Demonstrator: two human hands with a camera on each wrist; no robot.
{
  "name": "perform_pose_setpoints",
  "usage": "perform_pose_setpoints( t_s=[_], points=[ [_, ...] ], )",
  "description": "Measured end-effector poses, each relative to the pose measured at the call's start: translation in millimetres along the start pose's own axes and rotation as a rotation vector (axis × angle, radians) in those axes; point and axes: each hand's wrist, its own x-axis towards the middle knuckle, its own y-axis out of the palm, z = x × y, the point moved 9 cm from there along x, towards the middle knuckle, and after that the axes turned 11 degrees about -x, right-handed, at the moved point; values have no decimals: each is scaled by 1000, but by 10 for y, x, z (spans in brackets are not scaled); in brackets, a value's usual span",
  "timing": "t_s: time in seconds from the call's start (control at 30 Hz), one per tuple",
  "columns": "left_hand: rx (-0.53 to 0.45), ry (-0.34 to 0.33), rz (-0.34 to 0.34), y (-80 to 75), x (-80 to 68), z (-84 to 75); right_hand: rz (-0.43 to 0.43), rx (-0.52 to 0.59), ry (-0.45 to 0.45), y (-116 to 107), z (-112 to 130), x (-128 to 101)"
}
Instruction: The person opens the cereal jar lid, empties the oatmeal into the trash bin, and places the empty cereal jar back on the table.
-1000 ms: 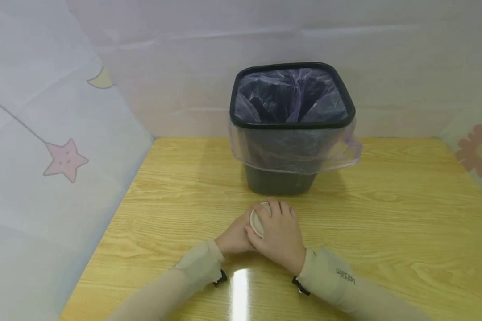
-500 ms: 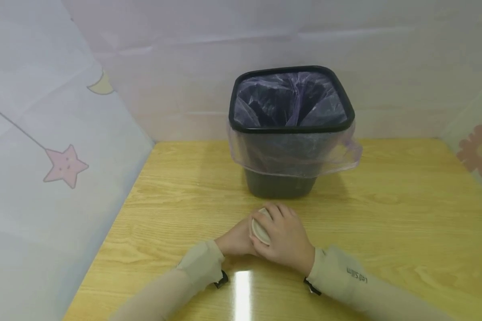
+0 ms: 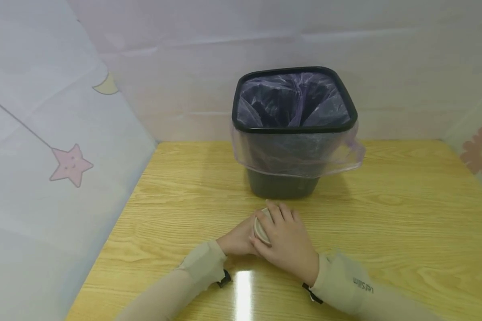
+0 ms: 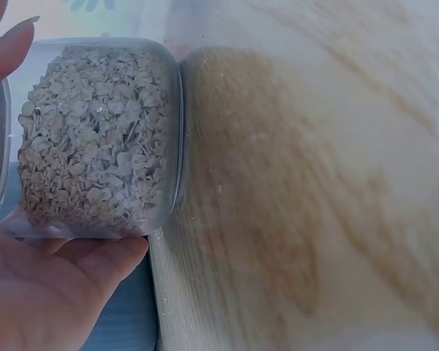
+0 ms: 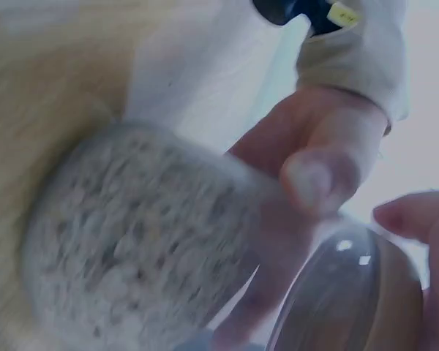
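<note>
Jar [image 3: 261, 227] of pale flakes sits low on the wooden table [image 3: 385, 232], caught between both hands just in front of the lined bin [image 3: 294, 129]. It seems tipped, its long axis leaning up and toward the left hand, so that the round beige lid [image 3: 259, 228] faces the person's left side and slightly upward. The left hand [image 3: 237, 240] lies on the lid side and under the jar; in the left wrist view its palm [image 4: 44, 292] cups the clear wall of the jar [image 4: 95, 139] from below, with one fingertip at the upper edge, so it grips the body. The right hand [image 3: 287, 243] lies over the top, on the far side from the left, its fingers curled down round the lid rim. In the right wrist view the jar [image 5: 139, 248] is blurred, yet a thumb pressed to its wall and the glossy lid [image 5: 344, 292] beside a fingertip can be made out. Both hands touch the jar; neither is nearer. The bin stands beyond the knuckles, apart from them.

Against the picture of a second ago, the right hand has slid a little toward the person's right and its wrist has dropped lower in view, and the lid has turned more edge-on. The left hand has hardly shifted. The bin and table stand as before.
</note>
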Motion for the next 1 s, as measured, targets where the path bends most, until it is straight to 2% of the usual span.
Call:
perform_pose_setpoints(
  t_s=[0.2, 0.3, 0.4, 0.53, 0.77, 1.0],
  points=[
    [61, -12, -9, -4, -8, 39, -28, -25, 23, 7, 23, -19],
    [48, -20, -10, 0, 0, 47, -58, -28, 16, 12, 23, -27],
    [51, -58, -19, -11, -9, 69, -90, -22, 6, 8, 15, -32],
    [53, -102, -36, -34, -30, 97, -126, -8, -20, 0, 11, -33],
    [67, -108, -25, -35, -24, 92, -163, 13, -82, 3, 21, -26],
    [68, -137, -23, -35, -32, 81, -195, 98, -154, 8, 11, -45]
  ],
)
